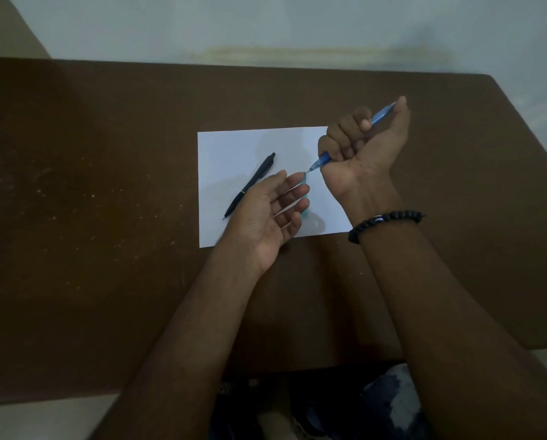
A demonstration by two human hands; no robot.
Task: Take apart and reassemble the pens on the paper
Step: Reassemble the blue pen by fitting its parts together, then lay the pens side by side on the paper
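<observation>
Brown tabletop (pixel 107 185) fills the view beneath your arms, with a pale wall beyond it and a white sheet of paper (pixel 234 144) lying under your hands. Your right hand (pixel 358 150) is clenched in a fist around a blue pen (pixel 321 161), palm turned up, the pen's tip poking out below the little finger toward your left hand and its rear end showing past your thumb. A black bead bracelet (pixel 383 222) circles that wrist. Your left hand (pixel 272 211) is released, palm up and fingers spread, its fingertips just beside the blue pen's tip. A light teal piece (pixel 305 203) shows behind those fingers; whether they touch it you cannot tell. A black pen (pixel 250 185) rests on the paper just left of your left hand.
</observation>
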